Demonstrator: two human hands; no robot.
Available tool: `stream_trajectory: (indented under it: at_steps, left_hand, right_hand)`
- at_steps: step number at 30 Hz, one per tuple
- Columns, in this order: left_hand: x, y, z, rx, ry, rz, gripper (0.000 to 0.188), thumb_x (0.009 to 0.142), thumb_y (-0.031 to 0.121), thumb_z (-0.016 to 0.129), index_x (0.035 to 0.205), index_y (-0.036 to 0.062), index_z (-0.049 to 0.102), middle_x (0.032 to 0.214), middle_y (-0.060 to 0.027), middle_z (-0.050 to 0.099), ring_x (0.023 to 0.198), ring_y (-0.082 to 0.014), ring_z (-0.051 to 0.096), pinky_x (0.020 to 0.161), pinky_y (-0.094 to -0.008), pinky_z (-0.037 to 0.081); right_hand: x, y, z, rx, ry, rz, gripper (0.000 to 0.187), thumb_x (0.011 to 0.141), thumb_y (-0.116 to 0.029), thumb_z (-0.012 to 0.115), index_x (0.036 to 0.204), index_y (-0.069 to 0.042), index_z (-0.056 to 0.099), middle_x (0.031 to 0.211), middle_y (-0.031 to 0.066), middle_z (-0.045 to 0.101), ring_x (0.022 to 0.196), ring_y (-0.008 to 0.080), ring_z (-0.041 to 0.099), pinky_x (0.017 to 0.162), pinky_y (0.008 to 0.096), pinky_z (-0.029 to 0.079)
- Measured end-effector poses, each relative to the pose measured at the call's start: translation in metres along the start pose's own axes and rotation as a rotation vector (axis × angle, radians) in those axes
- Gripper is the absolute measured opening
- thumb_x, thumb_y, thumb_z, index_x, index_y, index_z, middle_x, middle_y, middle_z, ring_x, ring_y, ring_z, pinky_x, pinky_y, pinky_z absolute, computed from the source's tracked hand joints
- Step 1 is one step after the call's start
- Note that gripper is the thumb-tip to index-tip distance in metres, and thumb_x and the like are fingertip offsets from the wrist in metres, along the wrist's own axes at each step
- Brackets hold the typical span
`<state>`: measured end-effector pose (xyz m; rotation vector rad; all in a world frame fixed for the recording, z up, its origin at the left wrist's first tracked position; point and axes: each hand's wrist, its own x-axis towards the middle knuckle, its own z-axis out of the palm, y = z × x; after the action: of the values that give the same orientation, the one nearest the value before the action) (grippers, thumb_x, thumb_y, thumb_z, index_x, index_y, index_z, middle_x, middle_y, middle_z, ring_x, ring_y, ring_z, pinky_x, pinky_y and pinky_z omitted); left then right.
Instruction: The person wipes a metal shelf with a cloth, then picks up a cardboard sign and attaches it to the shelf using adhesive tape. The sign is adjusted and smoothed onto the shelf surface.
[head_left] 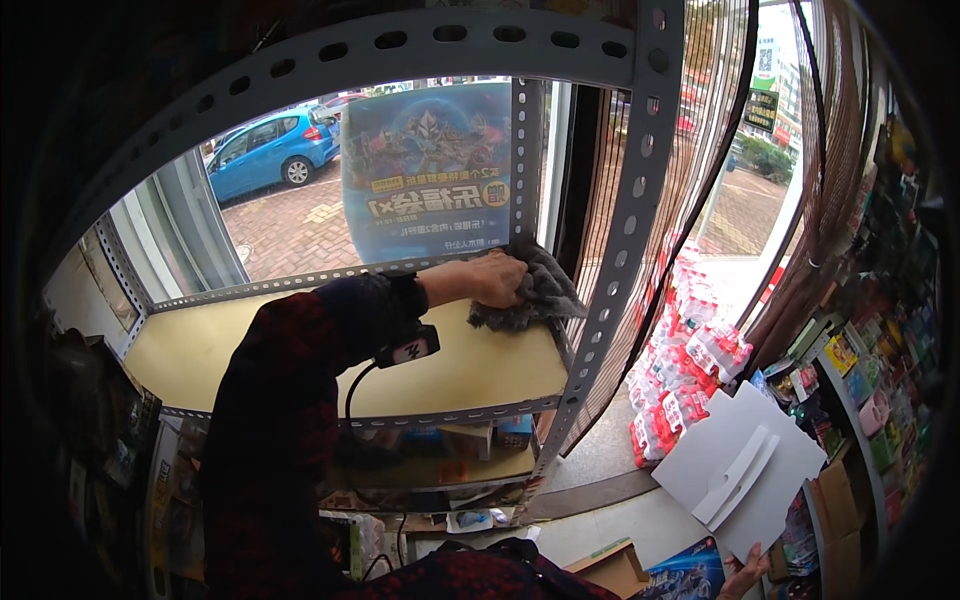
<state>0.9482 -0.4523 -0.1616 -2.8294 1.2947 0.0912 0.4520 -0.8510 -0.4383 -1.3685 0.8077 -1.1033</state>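
My left hand (pixel 492 279) reaches across the pale yellow shelf board (pixel 400 345) to its far right corner. Its fingers are closed on a dark grey fluffy cloth (pixel 545 292), which is bunched against the corner upright. A small black device (pixel 408 349) with a cable is strapped near my left wrist. Low on the right, my right hand (pixel 744 574) grips the lower edge of a white flat panel (pixel 745 470) with a long raised strip across it. The panel is tilted beside the shelf unit.
A grey perforated metal upright (pixel 625 220) stands right of the board, with a lower shelf (pixel 450 465) below. Behind is a window with a translucent poster (pixel 430 170). Shrink-wrapped bottles (pixel 680 390) are stacked on the right; an open cardboard box (pixel 612 568) lies near my right hand.
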Motion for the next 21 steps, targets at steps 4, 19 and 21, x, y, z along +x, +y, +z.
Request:
stream_trajectory:
  at_steps: [4,19,21]
  left_hand:
    - [0.021,-0.013,0.000,-0.043,-0.056,-0.064,0.043,0.072,0.030,0.062,0.099,-0.0033,0.056,0.098,-0.0237,0.060,0.099,-0.0368,0.056,0.085,-0.0393,0.044]
    - [-0.045,0.087,-0.010,-0.297,-0.306,0.082,0.040,0.081,0.028,0.060,0.106,-0.0031,0.059,0.101,-0.0206,0.061,0.095,-0.0306,0.059,0.085,-0.0374,0.045]
    - [-0.049,0.078,-0.019,-0.712,-0.362,0.060,0.036,0.082,0.023,0.061,0.105,-0.0032,0.059,0.102,-0.0167,0.061,0.093,-0.0242,0.059,0.082,-0.0326,0.047]
  right_hand:
    - [0.002,0.004,0.000,0.002,0.009,0.021,0.029,0.089,-0.030,0.053,0.089,0.000,0.053,0.070,0.0061,0.054,0.048,0.0124,0.045,0.042,0.0224,0.035]
    - [0.006,-0.001,0.018,0.052,-0.102,-0.009,0.030,0.090,-0.030,0.051,0.089,0.000,0.053,0.065,0.0047,0.054,0.043,0.0102,0.044,0.037,0.0216,0.033]
    - [0.004,-0.002,0.017,0.056,-0.092,-0.017,0.030,0.090,-0.030,0.051,0.089,0.000,0.053,0.065,0.0047,0.054,0.043,0.0101,0.044,0.037,0.0215,0.033]
